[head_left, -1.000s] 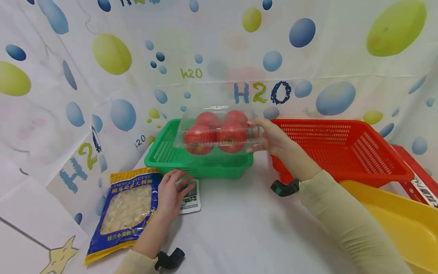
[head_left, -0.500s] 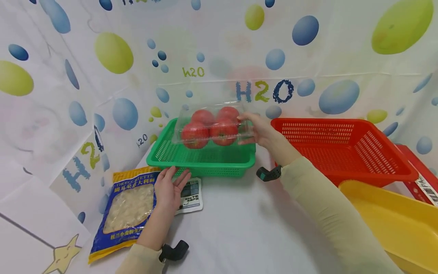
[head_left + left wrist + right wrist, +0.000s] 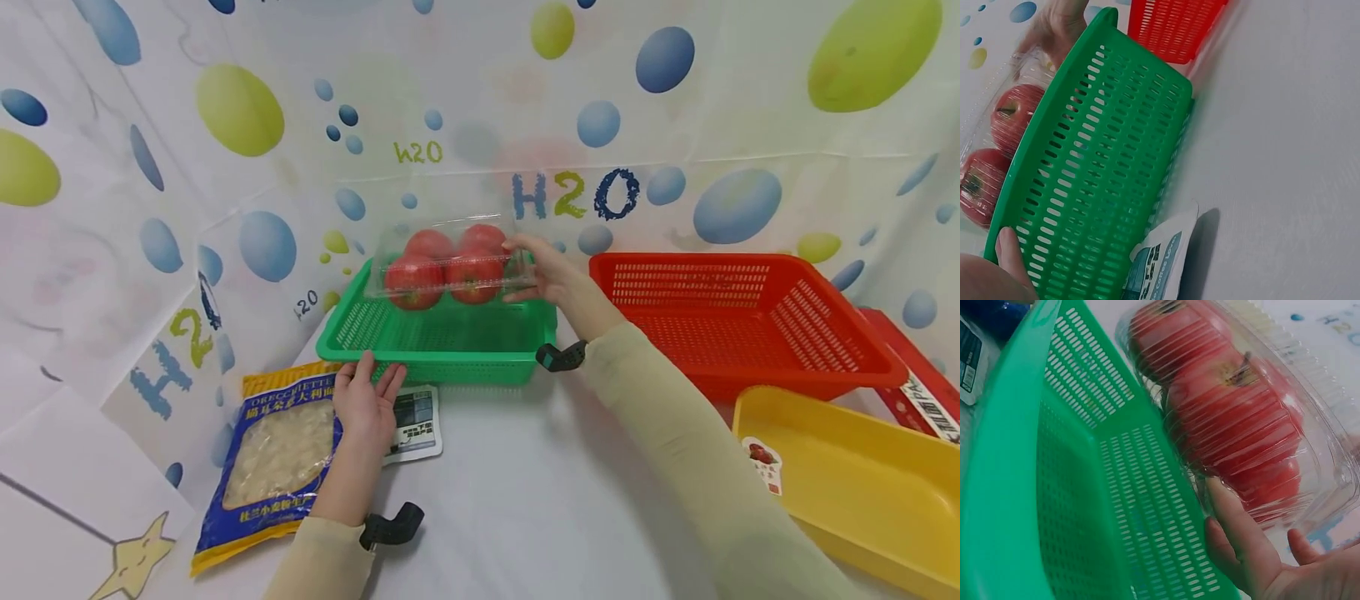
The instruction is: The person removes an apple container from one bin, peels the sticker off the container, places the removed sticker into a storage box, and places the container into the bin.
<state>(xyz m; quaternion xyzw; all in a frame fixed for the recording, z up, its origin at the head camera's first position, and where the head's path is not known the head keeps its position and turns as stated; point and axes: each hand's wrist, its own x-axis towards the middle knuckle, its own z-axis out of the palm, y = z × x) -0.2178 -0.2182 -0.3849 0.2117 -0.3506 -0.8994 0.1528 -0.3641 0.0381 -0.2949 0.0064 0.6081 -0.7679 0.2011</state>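
Observation:
My right hand [image 3: 551, 271] grips the right end of a clear plastic box [image 3: 1329, 450] of round red fruit [image 3: 476, 271]. The box is held tilted above the back part of a green basket [image 3: 442, 367], overlapping its far rim in the head view. In the right wrist view, fingers [image 3: 1241, 531] lie along the underside of the box. My left hand [image 3: 365, 408] touches the basket's near rim at the left, its fingers loosely spread. One fingertip [image 3: 1009, 240] shows against the rim in the left wrist view.
A blue and yellow pasta bag [image 3: 277, 450] lies left of my left arm. A small white pouch [image 3: 416, 429] sits in front of the green basket. On the right stand a red basket [image 3: 750, 375], a yellow tray [image 3: 862, 483] and a red package [image 3: 918, 375].
My right hand has carried the box of red fruit left and slightly back over the green basket. My left hand has moved forward to the basket's near rim.

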